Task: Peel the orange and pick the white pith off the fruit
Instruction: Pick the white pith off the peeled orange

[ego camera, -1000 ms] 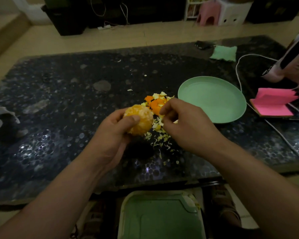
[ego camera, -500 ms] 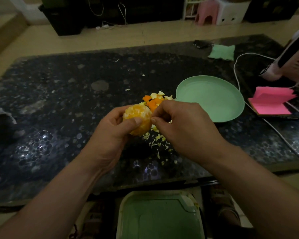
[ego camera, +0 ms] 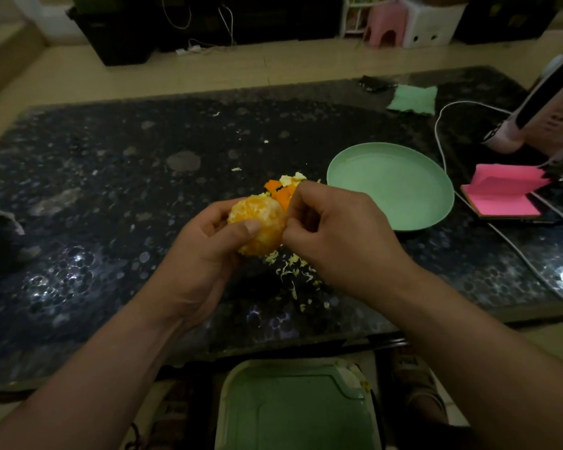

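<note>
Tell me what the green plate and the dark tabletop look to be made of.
Green plate: likely matte plastic or melamine, given its even pale colour, dull sheen and thin moulded rim. Dark tabletop: probably polished stone or stone-pattern laminate, given its speckled pebbly pattern and bright glints near the front edge.

I see my left hand (ego camera: 208, 254) and right hand (ego camera: 338, 235) bare, forearms unsleeved; a strapped sandal (ego camera: 416, 381) near right.
</note>
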Demonstrator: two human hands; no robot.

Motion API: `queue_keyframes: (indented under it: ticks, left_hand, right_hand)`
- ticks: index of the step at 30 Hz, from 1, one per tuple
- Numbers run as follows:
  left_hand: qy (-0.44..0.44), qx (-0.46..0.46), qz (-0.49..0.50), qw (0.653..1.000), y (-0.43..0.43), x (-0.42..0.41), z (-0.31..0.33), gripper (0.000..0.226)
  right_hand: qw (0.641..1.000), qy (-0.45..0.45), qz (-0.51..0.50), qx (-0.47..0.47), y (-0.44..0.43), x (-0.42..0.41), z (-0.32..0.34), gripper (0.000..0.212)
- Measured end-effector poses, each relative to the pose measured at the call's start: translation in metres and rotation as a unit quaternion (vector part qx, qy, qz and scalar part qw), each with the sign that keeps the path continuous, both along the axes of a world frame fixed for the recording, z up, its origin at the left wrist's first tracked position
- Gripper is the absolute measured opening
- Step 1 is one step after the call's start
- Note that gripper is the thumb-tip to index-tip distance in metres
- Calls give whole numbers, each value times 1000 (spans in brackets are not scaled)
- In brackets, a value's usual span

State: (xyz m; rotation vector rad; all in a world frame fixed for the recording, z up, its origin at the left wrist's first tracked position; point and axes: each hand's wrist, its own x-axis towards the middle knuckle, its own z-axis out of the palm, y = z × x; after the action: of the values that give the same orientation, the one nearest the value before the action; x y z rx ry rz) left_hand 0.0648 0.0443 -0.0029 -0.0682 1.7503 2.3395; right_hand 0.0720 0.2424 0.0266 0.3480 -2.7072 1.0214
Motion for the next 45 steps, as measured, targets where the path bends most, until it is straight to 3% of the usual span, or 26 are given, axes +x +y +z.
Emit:
queue_keyframes:
  ticks: [9,14,17,21,25,29,35,40,45]
  left_hand:
    - [-81,122,-13,989,-4,2,11,56]
    - [-77,116,-17,990,-5,2,14,61]
    - [-77,100,-21,992,-5,2,14,55]
    - [-121,152,-23,981,-2,3,16,55]
    - [-162,190,-35,968,3,4,20,63]
    - [-147,193,-2,970,4,3,23,51]
    - [-117,121,56,984,2,0,16,44]
    - [-21,16,-3,1000,7,6,21,56]
    - [63,-101,-5,993,1,7,23,62]
  right_hand:
    - [998,-22,-37,-37,10,-9,-6,18]
    - [993,-57,1,-101,3,-5,4,3]
    - [989,-87,26,-120,-1,-5,4,8]
    - [976,-157,90,-121,2,-7,-1,32]
    - [971,-148,101,-156,-2,-7,-4,41]
    - [976,-114,81,-164,-4,-6,-3,45]
    - [980,-96,61,-166,-8,-1,-1,51]
    - [976,-80,31,-199,-10,-1,1,41]
    - [968,-72,53,-236,-8,3,4,32]
